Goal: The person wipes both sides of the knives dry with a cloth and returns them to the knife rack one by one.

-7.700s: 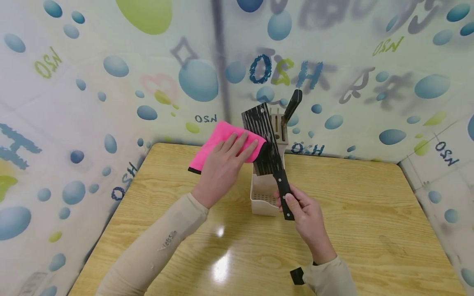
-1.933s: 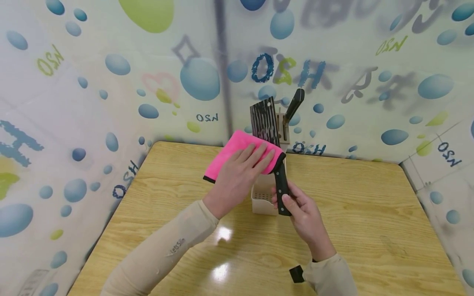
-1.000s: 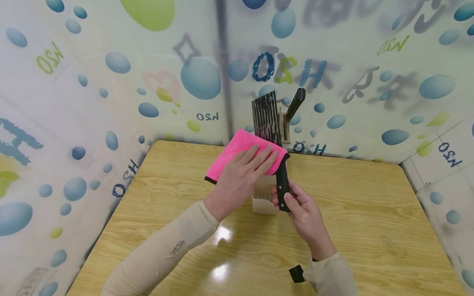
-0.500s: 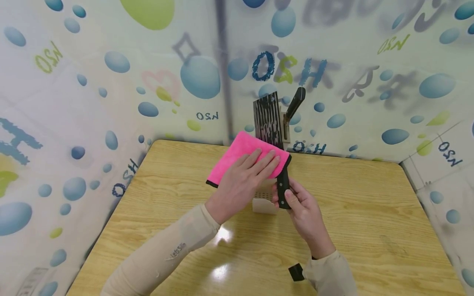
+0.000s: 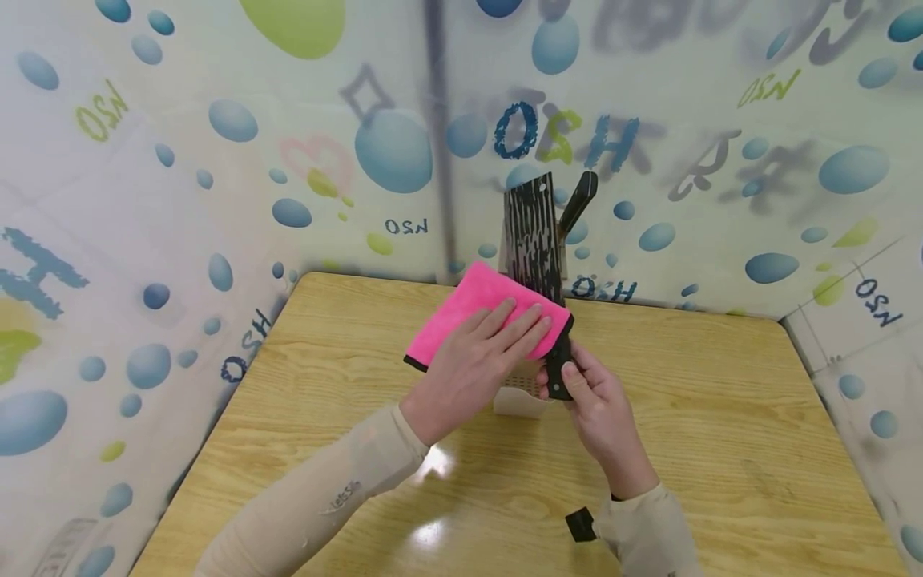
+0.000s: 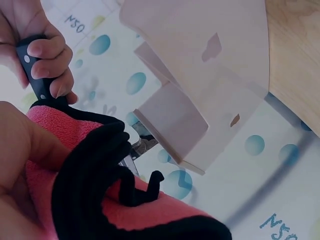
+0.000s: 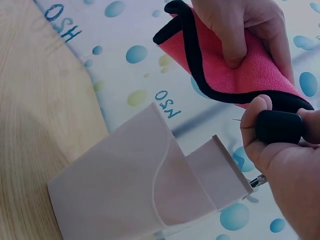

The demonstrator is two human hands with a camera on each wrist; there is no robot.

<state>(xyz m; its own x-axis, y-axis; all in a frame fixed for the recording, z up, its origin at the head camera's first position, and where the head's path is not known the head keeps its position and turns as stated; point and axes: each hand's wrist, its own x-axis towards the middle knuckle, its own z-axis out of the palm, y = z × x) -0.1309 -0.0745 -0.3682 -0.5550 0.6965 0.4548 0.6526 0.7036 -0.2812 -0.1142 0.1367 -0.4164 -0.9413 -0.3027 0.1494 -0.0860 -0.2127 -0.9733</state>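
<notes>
Bubble-print wall (image 5: pixel 392 152) rises behind the pale wooden worktop (image 5: pixel 721 417), where a holder (image 5: pixel 519 403) stands with a knife (image 5: pixel 579 203) sticking out, black handle upward. Someone has a cleaver (image 5: pixel 534 240) raised in front of it, blade up. Their right hand's grip is closed, thumb and fingers wrapped round the lower handle (image 5: pixel 556 373); that hand (image 5: pixel 600 409) sits just above the holder's front. The left hand (image 5: pixel 472 362) has the pink cloth (image 5: pixel 465 300) in its grip, fingers laid fairly straight on top, thumb tucked underneath.

Compared with several seconds ago, the cloth has come down from partway along the blade to where it meets the handle, and the cleaver stands more upright, hiding the holder's slots. I'd judge the base is being worked, leaving the striped upper blade uncovered. Whether cloth reaches the far face I can't tell; the wrist views don't show it.
</notes>
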